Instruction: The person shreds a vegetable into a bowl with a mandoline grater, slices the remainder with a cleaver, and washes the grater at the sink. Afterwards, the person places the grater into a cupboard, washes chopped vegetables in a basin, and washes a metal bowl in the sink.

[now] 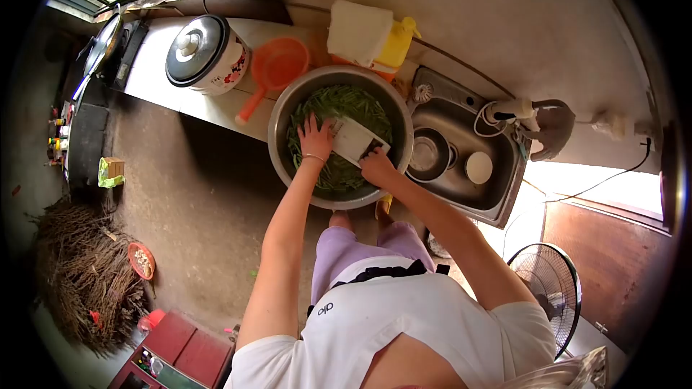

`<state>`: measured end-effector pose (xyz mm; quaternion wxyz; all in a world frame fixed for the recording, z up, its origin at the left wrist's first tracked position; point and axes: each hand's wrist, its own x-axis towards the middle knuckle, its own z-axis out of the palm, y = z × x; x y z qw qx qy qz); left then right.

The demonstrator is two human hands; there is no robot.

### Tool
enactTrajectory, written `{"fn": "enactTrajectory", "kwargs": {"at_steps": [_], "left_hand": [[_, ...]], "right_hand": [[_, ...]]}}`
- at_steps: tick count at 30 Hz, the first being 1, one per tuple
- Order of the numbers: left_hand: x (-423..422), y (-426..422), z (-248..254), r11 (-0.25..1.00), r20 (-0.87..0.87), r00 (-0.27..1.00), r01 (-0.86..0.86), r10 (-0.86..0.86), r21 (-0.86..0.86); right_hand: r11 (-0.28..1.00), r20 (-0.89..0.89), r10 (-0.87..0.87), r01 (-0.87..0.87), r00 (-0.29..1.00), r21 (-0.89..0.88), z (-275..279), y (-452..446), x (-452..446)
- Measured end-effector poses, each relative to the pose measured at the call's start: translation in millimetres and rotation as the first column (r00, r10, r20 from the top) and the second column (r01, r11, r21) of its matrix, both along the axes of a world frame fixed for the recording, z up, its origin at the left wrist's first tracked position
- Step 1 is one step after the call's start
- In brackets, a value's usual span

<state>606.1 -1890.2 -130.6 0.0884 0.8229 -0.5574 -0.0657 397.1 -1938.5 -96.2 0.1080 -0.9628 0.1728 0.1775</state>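
A large metal basin (280, 145) full of chopped green vegetables (353, 101), long and thin like beans, stands in front of me. My right hand (378, 166) is closed at the near right end of a wide, pale, flat rectangular blade that looks like a cleaver (352, 137). The blade lies across the vegetables, with a dark patch close to my fingers; its handle is hidden. My left hand (315, 138) rests on the vegetables at the blade's left end, fingers spread, with a thin band at the wrist.
Left of the basin are an orange-red dipper (280, 65) and a lidded pot (209, 57). Behind it stands a yellow jug (398, 42) beside a pale cloth (359, 32). A steel sink (461, 126) holding a pan (427, 155) adjoins on the right. A fan (548, 288) stands lower right.
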Motion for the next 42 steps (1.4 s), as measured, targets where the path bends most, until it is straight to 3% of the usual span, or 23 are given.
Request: {"fn": "enactTrajectory", "kwargs": {"at_steps": [5, 8, 10, 11, 13, 14, 17, 20, 22, 23, 25, 27, 28, 29, 31, 32, 33, 34, 36, 37, 38, 40, 42], "left_hand": [[13, 3, 16, 0.993, 0.011, 0.995, -0.102, 0.103, -0.056], [8, 9, 34, 0.992, 0.239, 0.969, 0.086, -0.061, -0.095], [0, 9, 29, 0.925, 0.094, 0.92, 0.38, -0.38, 0.02], [-2, 12, 26, 0.924, 0.096, 0.919, 0.381, -0.382, 0.022], [-2, 20, 26, 0.901, -0.165, 0.888, 0.432, -0.43, -0.022], [0, 16, 26, 0.897, -0.164, 0.884, 0.44, -0.439, -0.03], [5, 9, 18, 0.964, -0.094, 0.959, 0.267, -0.267, -0.02], [19, 7, 1, 0.974, -0.264, 0.948, 0.132, -0.179, -0.185], [24, 10, 14, 0.95, -0.559, 0.827, -0.127, -0.056, -0.284], [24, 14, 23, 0.949, -0.564, 0.824, -0.132, -0.055, -0.285], [23, 24, 54, 0.842, -0.863, 0.497, -0.501, 0.092, -0.2], [25, 33, 67, 0.718, -0.95, 0.31, -0.669, 0.031, -0.195], [24, 37, 80, 0.658, -0.979, 0.203, -0.74, 0.019, -0.141], [23, 41, 82, 0.659, -0.979, 0.202, -0.738, 0.015, -0.143], [20, 51, 87, 0.67, -0.996, 0.087, -0.739, -0.018, -0.077], [14, 55, 89, 0.708, -0.996, 0.052, -0.707, 0.073, 0.015], [3, 50, 98, 0.713, -0.996, 0.056, -0.701, 0.072, 0.012], [-12, 43, 107, 0.751, -0.998, -0.04, -0.657, 0.045, 0.06], [-42, 32, 118, 0.842, -0.965, -0.258, -0.53, -0.047, 0.1], [-57, 26, 125, 0.889, -0.918, -0.382, -0.449, -0.104, 0.086], [-73, 18, 131, 0.898, -0.92, -0.38, -0.431, -0.094, 0.087], [-104, -2, 156, 0.934, -0.784, -0.596, -0.352, -0.171, 0.064], [-128, -22, 168, 0.957, -0.771, -0.611, -0.29, -0.178, 0.008]], "right_hand": [[1.0, -0.058, -0.017, 0.018, 0.998, 0.022, 11, -12, 7], [1.0, -0.031, 0.017, -0.018, 0.999, -0.024, 3, -1, 2], [0.996, -0.008, 0.051, -0.051, 0.999, -0.075, 6, -8, 5], [0.993, -0.021, 0.077, -0.078, 0.997, -0.089, 7, -8, 3], [0.991, -0.038, 0.085, -0.088, 0.996, -0.096, 14, -3, -2], [0.99, 0.002, 0.092, -0.091, 0.996, -0.108, 18, -8, -3], [0.988, 0.107, 0.095, -0.08, 0.99, -0.131, 58, -16, -11], [0.984, 0.178, 0.116, -0.089, 0.977, -0.156, 124, -25, -15], [0.98, 0.168, 0.137, -0.109, 0.976, -0.168, 160, -29, -18], [0.972, 0.159, 0.152, -0.119, 0.975, -0.202, 175, -31, -21], [0.962, 0.149, 0.169, -0.13, 0.974, -0.241, 198, -36, -30], [0.992, 0.456, -0.114, 0.08, 0.882, 0.093, 212, -39, -42], [0.993, 0.455, -0.114, 0.081, 0.883, 0.09, 212, -41, -50], [0.928, 0.483, -0.324, 0.174, 0.814, 0.329, 210, -42, -60], [0.798, 0.453, -0.53, 0.24, 0.717, 0.553, 205, -40, -77], [0.381, 0.238, -0.842, 0.221, 0.485, 0.898, 201, -39, -83], [-0.123, -0.131, -0.955, 0.044, 0.266, 0.991, 197, -37, -88], [-0.126, -0.132, -0.957, 0.04, 0.258, 0.991, 194, -33, -91], [-0.364, -0.326, -0.931, -0.35, 0.163, 0.863, 186, -25, -99], [-0.36, -0.328, -0.933, -0.359, 0.149, 0.861, 179, -21, -105], [-0.431, -0.403, -0.9, -0.475, 0.167, 0.767, 171, -17, -113], [-0.522, -0.522, -0.824, -0.653, 0.22, 0.549, 159, -8, -129], [-0.523, -0.558, -0.796, -0.73, 0.235, 0.44, 146, 0, -148]]}}
